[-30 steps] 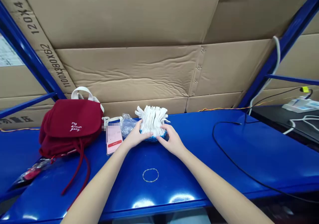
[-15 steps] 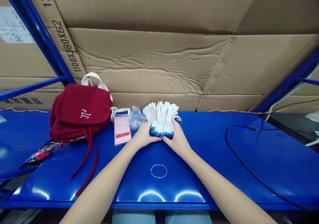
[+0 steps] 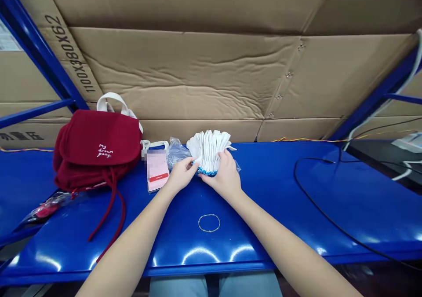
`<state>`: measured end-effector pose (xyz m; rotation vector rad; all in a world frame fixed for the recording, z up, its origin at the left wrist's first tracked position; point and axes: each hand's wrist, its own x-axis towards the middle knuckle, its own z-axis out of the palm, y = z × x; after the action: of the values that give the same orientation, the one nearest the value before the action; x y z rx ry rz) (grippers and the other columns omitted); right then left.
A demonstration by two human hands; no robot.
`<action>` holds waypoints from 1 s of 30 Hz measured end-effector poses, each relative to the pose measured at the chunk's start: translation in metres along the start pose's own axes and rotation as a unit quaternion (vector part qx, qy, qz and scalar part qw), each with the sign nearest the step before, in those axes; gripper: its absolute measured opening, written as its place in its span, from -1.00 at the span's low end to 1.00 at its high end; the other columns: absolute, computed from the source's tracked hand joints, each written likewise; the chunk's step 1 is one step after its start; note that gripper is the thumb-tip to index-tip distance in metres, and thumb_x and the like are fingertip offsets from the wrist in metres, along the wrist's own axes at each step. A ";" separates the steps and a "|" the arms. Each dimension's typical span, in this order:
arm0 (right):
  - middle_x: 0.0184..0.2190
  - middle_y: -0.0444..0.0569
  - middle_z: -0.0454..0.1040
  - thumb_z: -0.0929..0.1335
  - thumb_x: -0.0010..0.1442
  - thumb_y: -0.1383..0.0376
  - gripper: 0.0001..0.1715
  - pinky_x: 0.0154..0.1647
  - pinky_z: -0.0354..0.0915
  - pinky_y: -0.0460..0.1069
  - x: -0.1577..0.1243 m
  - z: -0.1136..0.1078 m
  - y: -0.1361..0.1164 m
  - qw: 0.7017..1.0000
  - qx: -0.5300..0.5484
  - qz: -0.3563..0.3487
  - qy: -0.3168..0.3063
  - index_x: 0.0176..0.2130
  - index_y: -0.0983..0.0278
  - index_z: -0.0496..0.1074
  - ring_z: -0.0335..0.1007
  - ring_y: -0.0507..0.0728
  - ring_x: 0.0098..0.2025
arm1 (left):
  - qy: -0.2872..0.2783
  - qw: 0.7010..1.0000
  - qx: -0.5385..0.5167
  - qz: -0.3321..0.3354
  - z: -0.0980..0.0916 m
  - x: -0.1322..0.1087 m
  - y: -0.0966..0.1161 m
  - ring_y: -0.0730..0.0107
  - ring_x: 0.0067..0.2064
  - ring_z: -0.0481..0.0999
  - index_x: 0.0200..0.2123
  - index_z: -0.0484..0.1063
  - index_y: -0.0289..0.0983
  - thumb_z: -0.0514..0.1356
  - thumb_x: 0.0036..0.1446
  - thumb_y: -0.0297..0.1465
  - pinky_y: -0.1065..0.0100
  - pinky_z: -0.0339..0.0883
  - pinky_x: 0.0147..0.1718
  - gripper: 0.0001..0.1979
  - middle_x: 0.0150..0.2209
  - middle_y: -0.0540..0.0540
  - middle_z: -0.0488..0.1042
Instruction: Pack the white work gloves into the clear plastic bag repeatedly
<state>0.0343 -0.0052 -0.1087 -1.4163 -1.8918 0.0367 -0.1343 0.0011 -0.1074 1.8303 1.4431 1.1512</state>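
Note:
A bundle of white knitted gloves with blue cuffs (image 3: 208,149) stands fanned on the blue shelf (image 3: 263,209), fingers up. My right hand (image 3: 223,177) wraps around its right side and cuffs. My left hand (image 3: 180,174) pinches at the leftmost glove near the cuff. A thin rubber band (image 3: 209,223) lies on the shelf just in front of my wrists.
A pink phone (image 3: 157,171) and crumpled clear plastic (image 3: 176,152) lie left of the gloves. A dark red drawstring bag (image 3: 99,149) sits further left. A black cable (image 3: 316,209) loops across the right of the shelf. Cardboard sheets (image 3: 198,77) form the back wall.
The bundle was lifted slightly off the shelf between both hands and shifted back. My left hand moved from cupping the bundle's side to pinching its leftmost glove.

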 end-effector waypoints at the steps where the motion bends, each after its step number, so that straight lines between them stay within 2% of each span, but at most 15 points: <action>1: 0.20 0.39 0.05 0.47 -0.17 0.01 0.02 0.00 0.26 0.30 0.000 0.000 0.000 1.000 -0.004 0.003 -0.001 0.13 0.39 0.08 0.07 0.49 0.19 | -0.009 0.999 0.031 0.013 -0.004 -0.001 0.002 0.31 -0.34 0.48 -0.19 0.48 -0.26 0.07 0.14 -0.23 0.33 0.32 -0.30 -0.70 -0.34 -0.06 0.54; 4: 0.20 0.35 0.08 0.46 -0.17 0.01 0.00 0.03 0.25 0.26 0.000 0.000 0.000 1.000 -0.008 0.012 -0.004 0.12 0.38 0.10 0.07 0.45 0.20 | -0.028 0.993 0.110 0.044 -0.014 -0.005 0.011 0.32 -0.39 0.46 -0.20 0.49 -0.27 0.02 0.18 -0.23 0.33 0.29 -0.34 -0.68 -0.38 -0.05 0.53; 7: 0.19 0.32 0.09 0.44 -0.15 0.00 -0.01 0.02 0.25 0.26 0.000 0.000 0.001 1.000 -0.004 0.008 -0.002 0.13 0.36 0.09 0.06 0.43 0.21 | -0.035 0.989 0.135 0.051 -0.017 -0.008 0.017 0.33 -0.41 0.46 -0.24 0.49 -0.27 0.01 0.18 -0.24 0.32 0.31 -0.35 -0.68 -0.41 -0.05 0.53; 10: 0.19 0.34 0.08 0.43 -0.14 0.01 -0.02 0.02 0.25 0.26 0.001 0.001 0.003 1.000 -0.007 0.006 -0.003 0.14 0.36 0.08 0.04 0.44 0.21 | -0.055 0.995 0.077 0.023 -0.017 -0.008 0.014 0.27 -0.31 0.52 -0.17 0.47 -0.29 0.10 0.09 -0.27 0.27 0.38 -0.25 -0.70 -0.32 -0.08 0.55; 13: 0.19 0.34 0.08 0.45 -0.16 0.00 0.00 0.03 0.24 0.26 0.001 0.002 0.004 1.000 -0.007 0.011 -0.007 0.14 0.36 0.08 0.04 0.44 0.21 | -0.130 0.991 -0.040 0.009 -0.018 -0.007 0.008 0.23 -0.13 0.53 -0.09 0.43 -0.28 0.13 0.00 -0.37 0.21 0.38 -0.09 -0.64 -0.16 -0.10 0.55; 15: 0.19 0.34 0.08 0.45 -0.18 -0.04 0.04 0.03 0.24 0.28 0.001 0.002 0.004 1.000 -0.003 0.008 -0.005 0.13 0.36 0.08 0.03 0.46 0.21 | -0.158 0.985 -0.069 0.013 -0.019 -0.008 0.006 0.23 -0.08 0.52 -0.10 0.44 -0.27 0.11 -0.01 -0.40 0.19 0.35 -0.03 -0.65 -0.12 -0.10 0.54; 20: 0.17 0.34 0.09 0.46 -0.19 -0.04 0.04 0.05 0.22 0.27 0.001 0.003 0.003 1.000 0.002 0.003 0.009 0.13 0.36 0.08 0.05 0.46 0.20 | -0.101 0.990 0.064 0.072 -0.019 -0.009 0.006 0.19 -0.12 0.53 -0.19 0.46 -0.23 0.10 0.04 -0.42 0.17 0.38 -0.07 -0.76 -0.17 -0.08 0.56; 26: 0.15 0.34 0.13 0.44 -0.15 0.00 -0.03 0.02 0.25 0.27 0.001 0.000 0.003 1.000 0.011 -0.001 0.001 0.12 0.36 0.10 0.06 0.45 0.20 | -0.079 0.978 0.155 0.118 -0.017 -0.006 0.000 0.18 0.06 0.43 -0.13 0.43 -0.22 0.02 0.06 -0.52 0.17 0.31 0.03 -0.68 0.02 -0.13 0.46; 30: 0.17 0.33 0.12 0.44 -0.14 0.02 -0.05 0.02 0.25 0.27 0.000 -0.002 0.002 1.000 0.014 0.006 -0.004 0.11 0.37 0.11 0.09 0.45 0.19 | -0.027 0.968 0.200 0.149 -0.010 -0.004 -0.005 0.19 -0.03 0.46 -0.25 0.41 -0.25 -0.03 0.03 -0.58 0.12 0.31 0.00 -0.71 -0.11 -0.16 0.49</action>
<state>0.0373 -0.0054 -0.1080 -1.4103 -1.8813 0.0745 -0.1457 -0.0019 -0.1073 2.4042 1.4846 0.9825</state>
